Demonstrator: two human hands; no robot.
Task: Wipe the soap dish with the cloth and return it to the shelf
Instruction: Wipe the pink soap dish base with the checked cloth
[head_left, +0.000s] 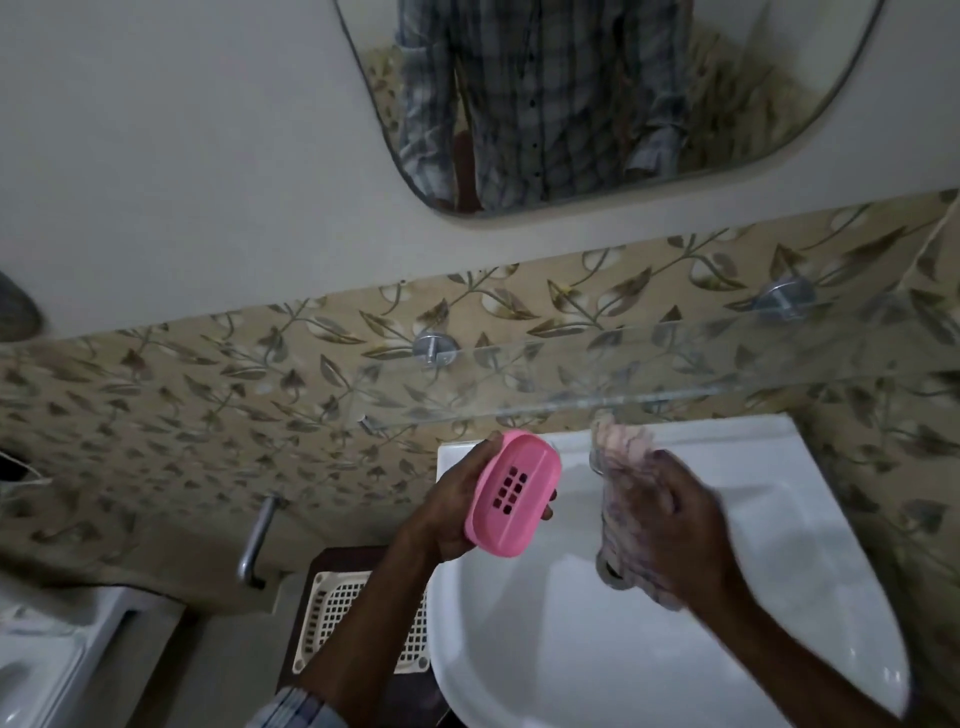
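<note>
Soap dish (514, 500): pink plastic, smooth, oval with a raised rim; a block of small rectangular drain slots in its floor. It is tilted, its open face turned toward the camera.

Left hand (457, 514): closed around the soap dish, thumb along the upper left rim, fingertips showing at the right edge. Dish is held in the air above the left rear part of the sink (571, 649), clear of the basin surface.

Cloth (621, 467): soft, crumpled fabric, pale with a faint pinkish-purple pattern; blurred, so weave cannot be told. It hangs in a bunched column, bottom end near the drain.

Right hand (670, 514): clenched on the cloth, over the middle of the sink. Cloth and dish are apart, a narrow gap of white basin between them; the hands do not touch.

Sink: white glazed ceramic, glossy, rounded bowl with a squared rear edge.

Shelf (649, 374): clear glass sheet, on round metal wall mounts, just above the sink's rear edge and above both hands. Wall behind it is tile with a leaf pattern on beige.

Mirror (597, 104): rounded corners, above the shelf; shows a checked shirt.
</note>
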